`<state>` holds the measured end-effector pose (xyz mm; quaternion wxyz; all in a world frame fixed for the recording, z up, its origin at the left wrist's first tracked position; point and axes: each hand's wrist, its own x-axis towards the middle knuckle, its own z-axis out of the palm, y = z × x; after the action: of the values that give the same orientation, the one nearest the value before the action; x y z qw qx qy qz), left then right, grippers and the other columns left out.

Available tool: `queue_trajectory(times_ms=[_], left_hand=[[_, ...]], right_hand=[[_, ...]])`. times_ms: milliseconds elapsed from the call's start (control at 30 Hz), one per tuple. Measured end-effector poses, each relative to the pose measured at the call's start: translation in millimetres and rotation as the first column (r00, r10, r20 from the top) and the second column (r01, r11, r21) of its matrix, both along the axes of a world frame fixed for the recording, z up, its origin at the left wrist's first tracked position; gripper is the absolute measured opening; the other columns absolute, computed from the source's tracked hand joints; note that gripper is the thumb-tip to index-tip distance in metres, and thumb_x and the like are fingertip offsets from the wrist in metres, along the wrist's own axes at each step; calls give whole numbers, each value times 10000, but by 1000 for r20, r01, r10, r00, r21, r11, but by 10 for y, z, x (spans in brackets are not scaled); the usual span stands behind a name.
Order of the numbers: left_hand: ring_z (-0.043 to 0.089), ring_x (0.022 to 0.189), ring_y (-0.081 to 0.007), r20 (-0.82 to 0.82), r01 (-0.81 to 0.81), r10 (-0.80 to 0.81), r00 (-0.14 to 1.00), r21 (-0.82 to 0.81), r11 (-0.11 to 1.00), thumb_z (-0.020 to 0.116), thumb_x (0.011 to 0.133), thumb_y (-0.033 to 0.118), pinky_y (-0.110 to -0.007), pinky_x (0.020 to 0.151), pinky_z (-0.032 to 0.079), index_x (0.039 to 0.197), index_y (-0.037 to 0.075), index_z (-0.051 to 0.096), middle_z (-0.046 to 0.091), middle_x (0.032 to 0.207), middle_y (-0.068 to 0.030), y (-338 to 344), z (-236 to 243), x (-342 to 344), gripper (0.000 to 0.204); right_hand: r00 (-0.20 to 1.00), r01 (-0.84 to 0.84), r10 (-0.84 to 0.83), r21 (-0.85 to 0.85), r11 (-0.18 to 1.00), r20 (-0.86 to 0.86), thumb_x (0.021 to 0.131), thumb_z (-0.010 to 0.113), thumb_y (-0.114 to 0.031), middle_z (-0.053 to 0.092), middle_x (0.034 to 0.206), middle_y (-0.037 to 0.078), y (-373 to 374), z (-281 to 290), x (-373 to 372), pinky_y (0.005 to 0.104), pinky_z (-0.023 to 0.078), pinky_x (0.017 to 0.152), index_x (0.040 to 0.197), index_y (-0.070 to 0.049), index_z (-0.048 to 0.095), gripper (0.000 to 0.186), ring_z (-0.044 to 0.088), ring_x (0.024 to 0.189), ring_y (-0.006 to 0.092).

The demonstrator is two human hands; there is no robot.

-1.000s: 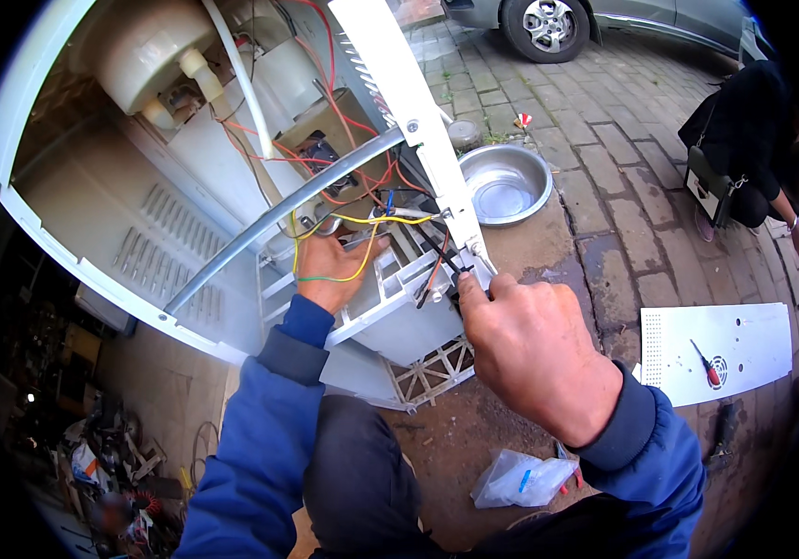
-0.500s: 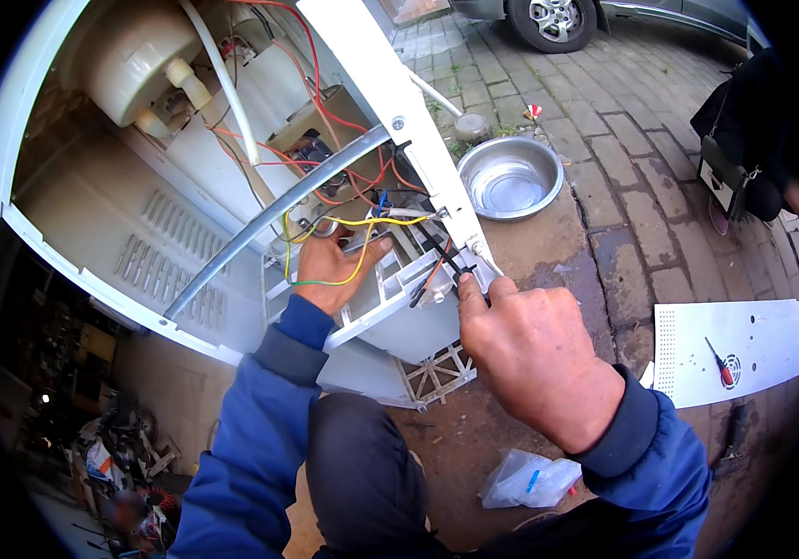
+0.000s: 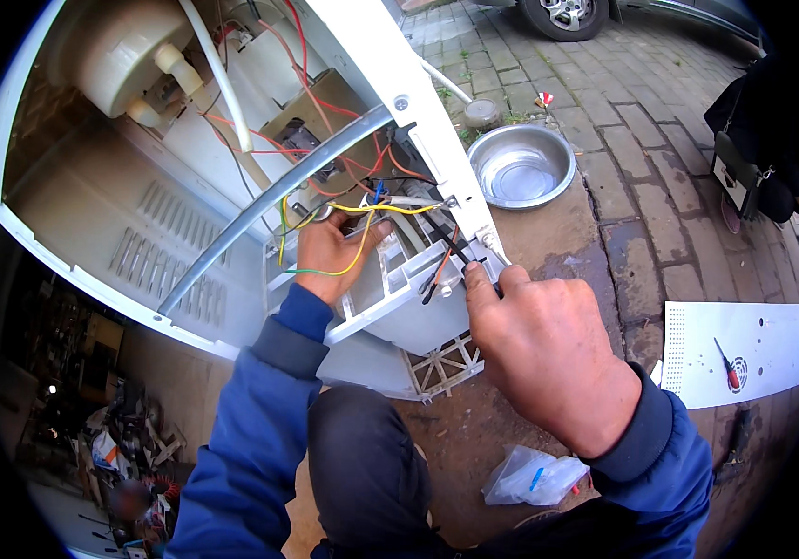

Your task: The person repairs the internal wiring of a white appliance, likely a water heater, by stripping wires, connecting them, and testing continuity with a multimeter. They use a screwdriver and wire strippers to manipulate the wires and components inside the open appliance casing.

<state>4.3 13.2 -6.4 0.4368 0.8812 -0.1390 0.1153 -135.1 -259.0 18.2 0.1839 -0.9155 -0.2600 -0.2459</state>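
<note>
A white appliance cabinet [image 3: 432, 140] lies open before me, with a pale tank [image 3: 106, 65], tubes and loose wires inside. My left hand [image 3: 330, 253] reaches in among the wires, its fingers closed around something mostly hidden near a shiny metal part [image 3: 323, 212]. A yellow-green wire [image 3: 362, 252] loops over that hand. My right hand [image 3: 548, 340] is closed at the cabinet's near right corner, thumb and forefinger pinched. What it grips is hidden by the fingers. A thin black strip [image 3: 446, 240] and an orange wire [image 3: 444, 265] end close to its fingertips.
A metal bar [image 3: 274, 210] crosses the cabinet opening. A steel basin [image 3: 522, 168] stands on the ground beyond. At right lies a white panel [image 3: 786, 345] bearing a red-handled screwdriver [image 3: 731, 373]. A plastic bag [image 3: 530, 477] lies near my knee; a person [image 3: 753, 149] is at far right.
The view has shifted slightly, so the basin and panel appear further right. Both hands stay at nearly the same spots on the cabinet; the right fingers have turned a little.
</note>
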Motion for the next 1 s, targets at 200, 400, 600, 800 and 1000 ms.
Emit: queue_trajectory(times_ms=[200,400,600,800,1000], left_hand=[[691,985,-170,-110,24,-49,993,-224,974,850,801,46,-318,897,563,1177,-7,679,725,1092,-133,-126,179,-39,417],[685,930,-124,-84,-46,47,995,19,999,824,866,195,-267,832,540,1162,-13,702,737,1036,-101,15,77,-22,382],[679,864,-124,-52,-46,47,998,10,999,829,858,219,-256,795,526,1132,-13,722,751,979,-87,38,42,25,375],[659,936,-114,-37,13,-16,999,-78,997,829,857,201,-253,872,521,1184,-28,685,722,1051,-67,64,16,14,424],[654,975,-118,-110,-2,-16,994,-164,987,825,854,154,-252,867,527,1206,-26,668,713,1083,-72,-19,40,-2,425]], right_hand=[[1000,18,-18,11,1000,11,800,645,-41,681,732,173,5,-60,52,366,559,511,1049,101,692,291,712,609,280],[999,27,-27,9,1000,27,795,641,-31,679,729,181,36,-32,-22,366,564,518,1067,115,683,313,712,609,283],[999,30,-30,-35,999,14,786,647,-24,670,709,176,53,26,-77,352,556,495,1054,119,688,307,705,585,270],[996,71,-66,-86,994,55,781,659,-32,652,678,147,102,48,-118,328,538,452,1038,107,699,295,695,560,243],[992,91,-82,-100,991,91,780,667,-34,632,673,137,132,15,-127,314,528,431,1057,102,702,311,670,523,220]])
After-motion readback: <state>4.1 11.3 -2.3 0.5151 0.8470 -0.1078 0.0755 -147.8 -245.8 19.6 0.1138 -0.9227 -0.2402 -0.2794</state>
